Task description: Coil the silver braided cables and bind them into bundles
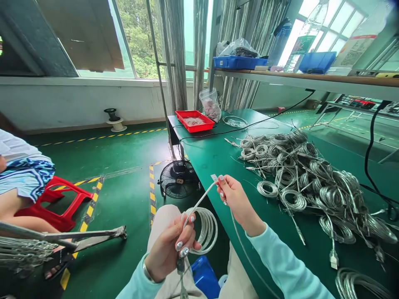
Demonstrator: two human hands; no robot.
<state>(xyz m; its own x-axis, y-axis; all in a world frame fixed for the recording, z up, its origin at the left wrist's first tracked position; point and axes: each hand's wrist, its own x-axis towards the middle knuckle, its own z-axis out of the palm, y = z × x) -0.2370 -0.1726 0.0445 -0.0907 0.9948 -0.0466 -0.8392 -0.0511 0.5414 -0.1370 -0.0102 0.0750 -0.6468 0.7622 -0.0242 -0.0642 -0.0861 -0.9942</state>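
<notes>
My left hand (170,249) is low in the view, its fingers curled around a thick white cable (199,203) beside a loop of clear-sheathed silver cable (205,230). That coil hangs at the hand, and a metal connector (181,265) dangles below it. My right hand (238,199) pinches the cable's upper end near a small white tag (214,177), and a thin strand runs down from that hand. To the right, a large heap of coiled silver cables (296,178) lies on the green workbench (212,166), with a white plug (333,259) at one end.
A red tray of wires (195,120) and a plastic bag (210,104) stand at the bench's far end. A shelf (311,79) runs above it, holding a blue bin (237,62). A floor fan (178,179) sits left of the bench. A seated person (21,174) and a red stool (59,203) are at the left.
</notes>
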